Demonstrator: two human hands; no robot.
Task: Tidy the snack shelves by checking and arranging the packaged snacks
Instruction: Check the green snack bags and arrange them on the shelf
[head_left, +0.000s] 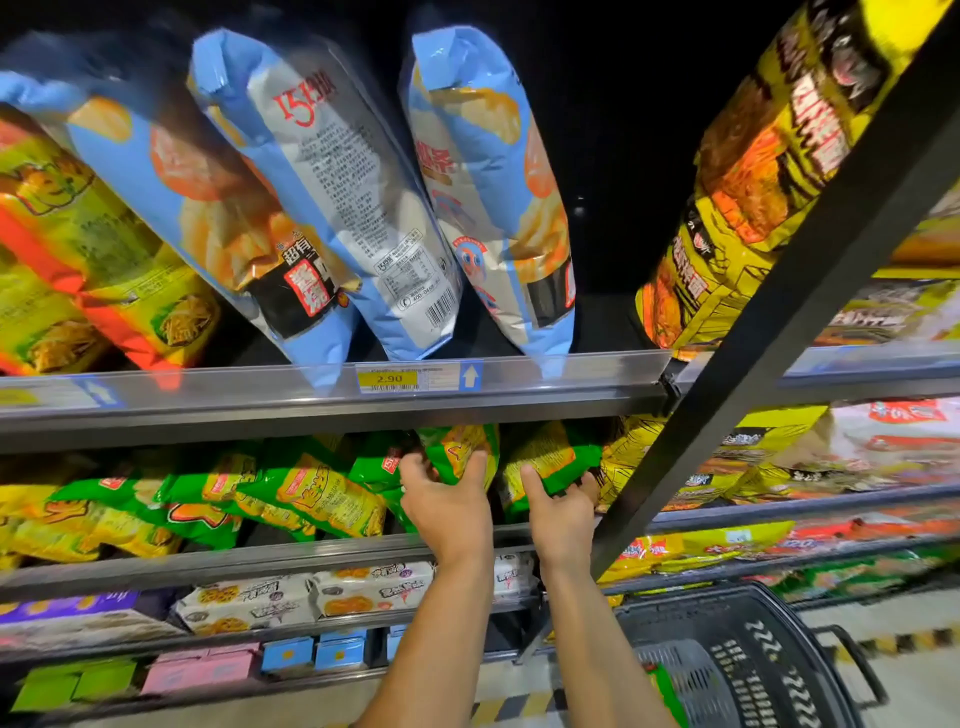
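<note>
We are taking the yellow price tag (388, 378) on the clear shelf rail (234, 384) as our reference. Just below it and slightly right, on the lower shelf (270, 558), we are finding the left hand (447, 501) gripping a green snack bag (460, 454): thumb lying on its face, fingers curling round its left edge. Further right below the tag, the right hand (560, 512) is gripping a second green bag (545, 460), one digit pressing on the front, the others curling behind its right edge. The two bags are standing side by side with a dark gap between them. Below and left of the tag, more green bags (306, 488) are lying tilted and overlapping. Above the tag, three blue bags (332, 208) are leaning leftward, the middle one showing its printed back. Well below and right of the tag, a black basket (737, 665) is sitting.
</note>
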